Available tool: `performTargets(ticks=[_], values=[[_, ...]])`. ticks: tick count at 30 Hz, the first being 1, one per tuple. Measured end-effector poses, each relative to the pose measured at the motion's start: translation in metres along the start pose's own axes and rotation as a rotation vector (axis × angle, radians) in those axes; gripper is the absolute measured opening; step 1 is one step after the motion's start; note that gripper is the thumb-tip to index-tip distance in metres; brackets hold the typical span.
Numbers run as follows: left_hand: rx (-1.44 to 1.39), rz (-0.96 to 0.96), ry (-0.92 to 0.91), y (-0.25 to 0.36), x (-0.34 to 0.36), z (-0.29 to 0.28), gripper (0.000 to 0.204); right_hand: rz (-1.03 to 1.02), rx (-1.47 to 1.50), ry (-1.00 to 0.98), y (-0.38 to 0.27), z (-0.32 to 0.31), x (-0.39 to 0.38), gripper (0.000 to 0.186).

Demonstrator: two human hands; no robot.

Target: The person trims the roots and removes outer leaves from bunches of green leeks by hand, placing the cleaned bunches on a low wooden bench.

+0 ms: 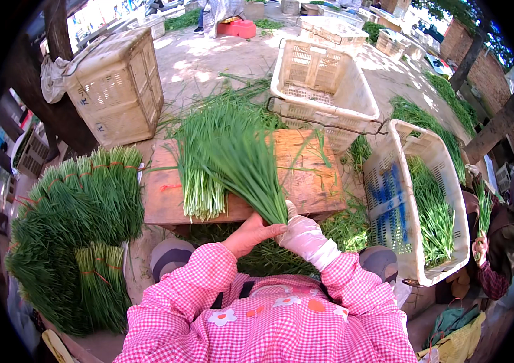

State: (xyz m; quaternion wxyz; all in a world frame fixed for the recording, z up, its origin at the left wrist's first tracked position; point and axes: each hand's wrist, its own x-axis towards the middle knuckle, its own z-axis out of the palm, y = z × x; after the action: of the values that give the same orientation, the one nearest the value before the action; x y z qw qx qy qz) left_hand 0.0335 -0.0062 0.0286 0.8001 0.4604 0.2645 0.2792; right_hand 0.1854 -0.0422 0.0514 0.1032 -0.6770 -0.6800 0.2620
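By the left hand [252, 235], the base of a bunch [246, 172] is clasped over the near edge of the table [314, 189], thumb laid across the stems. The bunch is also touched by the gloved right hand [300, 235]; how far that is closed cannot be told. Beside the table, tied bundles [84, 196] are stacked left. On it, greens [195, 160] are heaped.

Low table [314, 193] dead ahead; loose chive pile [193, 160] on its L half; held chive bunch [257, 175] in L hand [252, 233] & R hand [302, 236] at near edge, overlapping pile's R side; tied chive bundles [81, 206] L of table, L crate [112, 91] behind 'em; far crate [314, 63] beyond table, to R; R crate [390, 199] R of table w/ cut chives [435, 218] inside; co-worker [508, 242] past it, far R.
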Motion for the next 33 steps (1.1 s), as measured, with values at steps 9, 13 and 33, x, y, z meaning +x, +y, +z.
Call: performTargets(ticks=[9, 13, 33], values=[[-0.541, 0.015, 0.155, 0.011, 0.004, 0.006, 0.040, -0.132, -0.383, 0.270, -0.034, 0.013, -0.031, 0.076], [-0.597, -0.023, 0.233, 0.001, 0.009, -0.010, 0.038, -0.324, -0.162, 0.326, -0.034, 0.021, -0.035, 0.080], [0.426, 0.187, 0.271, -0.008, -0.027, -0.027, 0.042, -0.570, 0.155, 0.666, -0.072, -0.112, -0.016, 0.047]])
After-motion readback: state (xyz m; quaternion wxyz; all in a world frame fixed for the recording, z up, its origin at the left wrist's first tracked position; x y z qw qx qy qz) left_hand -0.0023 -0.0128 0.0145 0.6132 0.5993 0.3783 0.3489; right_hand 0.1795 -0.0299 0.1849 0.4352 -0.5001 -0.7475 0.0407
